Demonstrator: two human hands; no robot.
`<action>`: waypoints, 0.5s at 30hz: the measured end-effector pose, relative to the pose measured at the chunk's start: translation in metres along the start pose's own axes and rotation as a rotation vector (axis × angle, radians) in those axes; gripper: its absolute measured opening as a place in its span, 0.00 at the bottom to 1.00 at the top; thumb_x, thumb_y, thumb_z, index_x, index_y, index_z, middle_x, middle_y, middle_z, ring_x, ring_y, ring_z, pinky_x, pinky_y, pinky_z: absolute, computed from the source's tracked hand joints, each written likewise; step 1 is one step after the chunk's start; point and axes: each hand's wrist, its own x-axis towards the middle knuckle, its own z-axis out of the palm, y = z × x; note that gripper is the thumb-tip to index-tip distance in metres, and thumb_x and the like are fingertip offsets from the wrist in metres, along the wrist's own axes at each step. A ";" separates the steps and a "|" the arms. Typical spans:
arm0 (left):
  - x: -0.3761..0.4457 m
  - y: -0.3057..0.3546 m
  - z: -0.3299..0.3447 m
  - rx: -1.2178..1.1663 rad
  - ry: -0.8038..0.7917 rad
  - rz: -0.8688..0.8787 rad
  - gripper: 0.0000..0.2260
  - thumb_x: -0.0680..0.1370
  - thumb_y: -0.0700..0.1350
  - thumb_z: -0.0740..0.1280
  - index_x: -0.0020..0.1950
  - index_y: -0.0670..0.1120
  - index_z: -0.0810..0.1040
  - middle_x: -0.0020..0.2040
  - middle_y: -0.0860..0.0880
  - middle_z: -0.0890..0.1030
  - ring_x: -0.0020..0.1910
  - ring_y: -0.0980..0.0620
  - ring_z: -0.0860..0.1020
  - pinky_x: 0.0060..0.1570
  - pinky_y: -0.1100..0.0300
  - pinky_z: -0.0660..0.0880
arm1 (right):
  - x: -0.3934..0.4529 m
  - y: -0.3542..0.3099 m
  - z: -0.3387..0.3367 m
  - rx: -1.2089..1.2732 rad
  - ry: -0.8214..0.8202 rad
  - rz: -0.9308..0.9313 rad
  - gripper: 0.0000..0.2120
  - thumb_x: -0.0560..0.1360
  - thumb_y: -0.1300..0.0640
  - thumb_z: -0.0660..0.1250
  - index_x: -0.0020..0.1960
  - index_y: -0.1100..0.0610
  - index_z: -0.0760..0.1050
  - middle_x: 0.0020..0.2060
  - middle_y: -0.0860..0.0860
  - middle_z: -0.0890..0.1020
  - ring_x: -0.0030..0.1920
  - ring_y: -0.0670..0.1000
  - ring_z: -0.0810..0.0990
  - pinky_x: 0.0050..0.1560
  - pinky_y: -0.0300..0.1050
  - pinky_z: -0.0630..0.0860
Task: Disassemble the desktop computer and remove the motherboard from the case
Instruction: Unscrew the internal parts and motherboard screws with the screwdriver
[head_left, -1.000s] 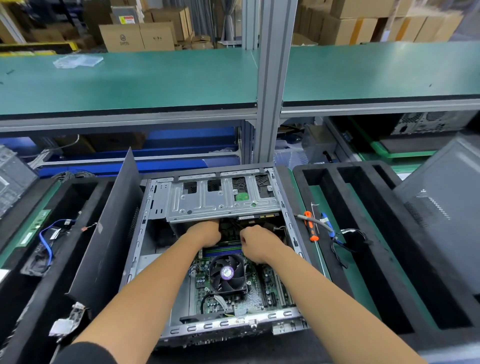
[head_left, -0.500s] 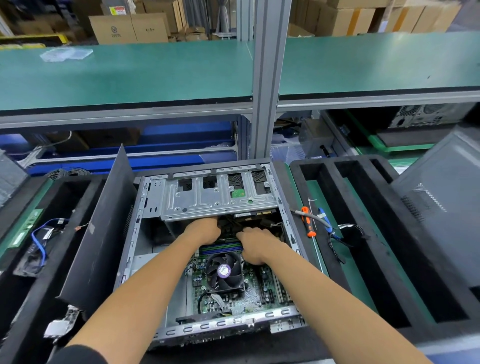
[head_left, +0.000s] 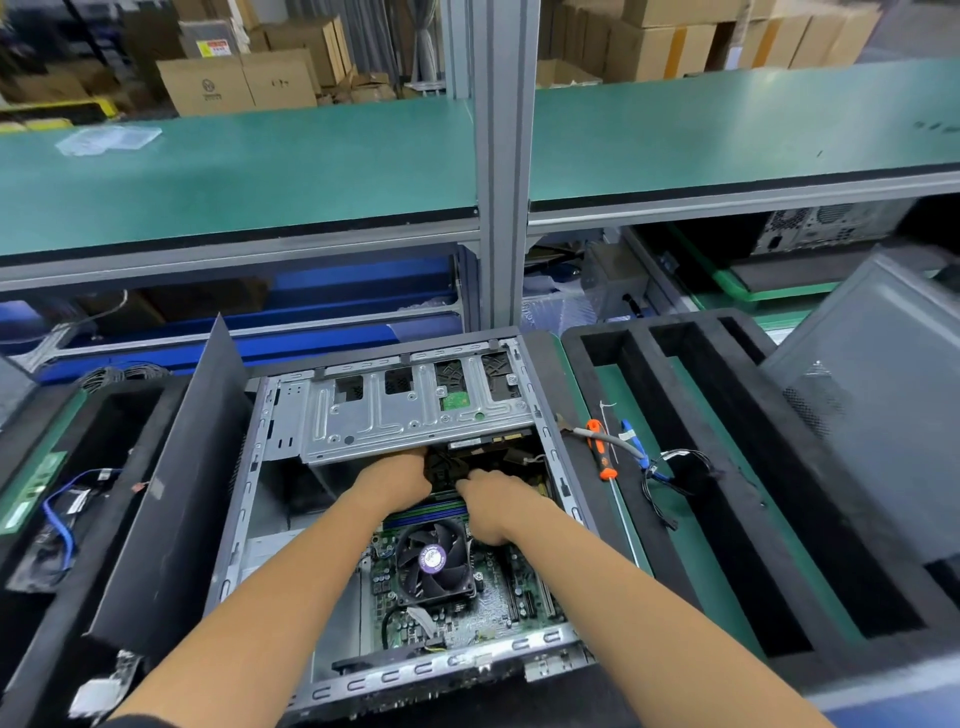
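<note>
Motherboard (head_left: 498, 608) under drive cage (head_left: 415, 415); left hand (head_left: 397, 480), right hand (head_left: 493, 501) beneath; grips indiscernible; screwdriver (head_left: 600, 449) beside case (head_left: 558, 452).

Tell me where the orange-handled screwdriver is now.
In the head view, the orange-handled screwdriver lies right of the open computer case, beside the blue-handled pliers.
</note>
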 end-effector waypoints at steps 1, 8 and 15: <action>0.001 0.001 0.000 0.001 -0.002 0.003 0.11 0.77 0.42 0.59 0.57 0.42 0.73 0.43 0.47 0.75 0.42 0.47 0.73 0.41 0.58 0.71 | 0.000 0.000 0.000 -0.002 -0.001 -0.001 0.27 0.77 0.62 0.60 0.75 0.60 0.59 0.69 0.59 0.66 0.67 0.62 0.68 0.64 0.57 0.71; 0.006 -0.002 0.004 0.047 0.007 0.020 0.13 0.80 0.40 0.58 0.64 0.42 0.70 0.55 0.42 0.78 0.48 0.45 0.75 0.48 0.55 0.73 | 0.001 -0.001 0.001 0.001 0.006 0.003 0.26 0.78 0.62 0.59 0.75 0.60 0.60 0.69 0.59 0.66 0.67 0.62 0.68 0.63 0.57 0.71; 0.010 -0.006 0.008 0.106 0.013 0.131 0.12 0.79 0.42 0.61 0.62 0.42 0.70 0.58 0.42 0.76 0.55 0.43 0.76 0.55 0.52 0.74 | 0.002 -0.001 0.004 -0.003 0.021 0.003 0.23 0.78 0.61 0.60 0.72 0.61 0.63 0.66 0.59 0.68 0.65 0.62 0.69 0.60 0.56 0.71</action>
